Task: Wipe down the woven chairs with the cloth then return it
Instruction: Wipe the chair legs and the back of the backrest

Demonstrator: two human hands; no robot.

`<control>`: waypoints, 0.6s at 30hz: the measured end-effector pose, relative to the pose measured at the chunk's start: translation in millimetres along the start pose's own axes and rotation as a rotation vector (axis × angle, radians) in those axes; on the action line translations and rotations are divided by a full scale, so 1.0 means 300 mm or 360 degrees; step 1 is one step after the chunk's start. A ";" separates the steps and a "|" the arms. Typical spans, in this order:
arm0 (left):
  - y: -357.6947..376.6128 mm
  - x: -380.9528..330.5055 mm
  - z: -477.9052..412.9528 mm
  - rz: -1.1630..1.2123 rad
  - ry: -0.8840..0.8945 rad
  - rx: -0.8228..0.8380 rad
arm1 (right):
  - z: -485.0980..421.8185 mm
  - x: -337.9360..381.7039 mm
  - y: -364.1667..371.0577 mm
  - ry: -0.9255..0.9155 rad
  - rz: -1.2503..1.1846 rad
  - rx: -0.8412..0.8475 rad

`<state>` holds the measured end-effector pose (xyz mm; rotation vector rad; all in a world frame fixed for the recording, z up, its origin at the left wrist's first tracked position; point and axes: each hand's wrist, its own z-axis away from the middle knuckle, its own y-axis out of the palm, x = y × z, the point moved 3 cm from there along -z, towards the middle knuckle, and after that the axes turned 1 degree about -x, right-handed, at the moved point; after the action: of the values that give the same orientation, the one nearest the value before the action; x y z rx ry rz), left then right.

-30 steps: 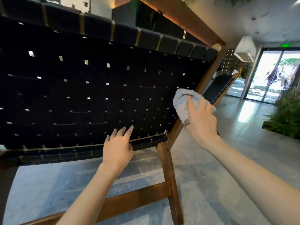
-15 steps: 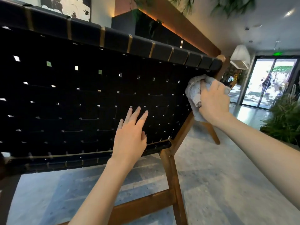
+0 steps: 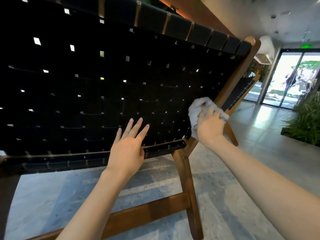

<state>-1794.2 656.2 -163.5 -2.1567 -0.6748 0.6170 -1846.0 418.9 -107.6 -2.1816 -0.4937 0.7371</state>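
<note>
The left hand (image 3: 128,148) reaches forward from a bare forearm, palm turned toward the chair (image 3: 103,84), fingers straight and slightly spread. The fingertips lie over the black woven straps just above the bottom rail (image 3: 164,149), and the heel of the hand covers part of that rail; whether the palm presses on the straps cannot be told. The right hand (image 3: 210,125) comes in from the lower right on an outstretched arm, its fingers curled round a bunched pale grey cloth (image 3: 197,110). It holds the cloth against the woven back near the lower right corner, just beside the slanted wooden side post (image 3: 232,87). The cloth bulges out above and to the left of the knuckles. The woven back fills most of the view, tilted, with small bright gaps between the dark straps and tan bands along its top edge. Below it a brown wooden leg (image 3: 188,187) meets a crossbar (image 3: 147,210) over a grey speckled stone floor (image 3: 242,187). Behind the side post stands a second chair (image 3: 240,90) of the same kind. Farther right are glass doors (image 3: 294,78) bright with daylight, a green lit sign (image 3: 305,47) above them, and leafy plants (image 3: 306,122) at the right edge.
</note>
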 end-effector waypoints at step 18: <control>0.095 0.142 0.052 -0.0150 0.0067 0.0336 | 0.106 0.270 0.359 0.0204 -0.1360 0.0740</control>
<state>-1764.8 675.8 -203.7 -1.9262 -0.6541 0.5652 -1793.2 413.0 -235.4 -1.3750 -0.9813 0.1999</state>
